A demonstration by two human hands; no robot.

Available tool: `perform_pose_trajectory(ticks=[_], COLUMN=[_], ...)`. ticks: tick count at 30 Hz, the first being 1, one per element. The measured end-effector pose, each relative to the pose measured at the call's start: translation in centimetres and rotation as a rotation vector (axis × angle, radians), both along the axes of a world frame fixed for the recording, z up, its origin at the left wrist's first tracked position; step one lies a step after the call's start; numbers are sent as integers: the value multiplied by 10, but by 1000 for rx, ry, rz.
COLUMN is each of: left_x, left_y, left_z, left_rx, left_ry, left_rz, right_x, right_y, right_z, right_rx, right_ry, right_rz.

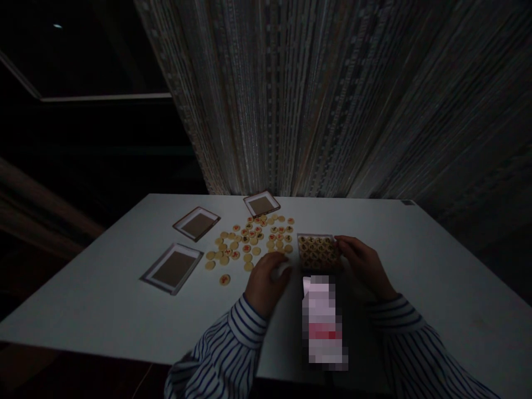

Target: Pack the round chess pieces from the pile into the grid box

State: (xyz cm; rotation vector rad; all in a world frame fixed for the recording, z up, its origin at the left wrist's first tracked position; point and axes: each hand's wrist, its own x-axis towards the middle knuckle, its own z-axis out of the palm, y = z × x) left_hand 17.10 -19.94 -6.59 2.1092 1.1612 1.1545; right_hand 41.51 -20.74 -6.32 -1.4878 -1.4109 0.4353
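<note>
Round wooden pieces (246, 248) with red or dark characters, some blank side up, lie scattered over the middle of the white table (103, 288). A small box (319, 252) to their right holds rows of pieces with dark characters. My right hand (366, 265) touches that box at its right edge with the fingertips, fingers close together. Beside the scattered pieces, left of the box, is my left hand (268, 281), its thumb and fingers curved and apart, with nothing visible between them.
Three shallow framed trays rest on the table: one at the left (173, 268), one behind it (197, 223) and one at the back (261, 204). A pixelated lit object (323, 321) lies in front of the box. A curtain (291, 100) hangs behind the table.
</note>
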Motion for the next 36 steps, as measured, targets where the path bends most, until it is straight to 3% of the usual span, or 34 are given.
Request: perform_pose_trajectory(ticks=[7, 12, 24, 31, 36], left_x=[-32, -54, -100, -110, -112], left_y=[-13, -21, -27, -23, -20], left_z=[6, 3, -7, -22, -33], left_rx=[37, 41, 50, 136, 125], left_ry=[31, 51, 92, 243, 348], left_rz=[63, 156, 338, 454, 507], right_x=[-14, -32, -65, -81, -96], right_y=[-1, 0, 7, 10, 10], right_z=[18, 24, 20, 7, 9], right_rx=[-19, -52, -14, 30, 16], right_ry=[-12, -68, -212, -271, -476], right_rz=[46, 156, 442, 553, 687])
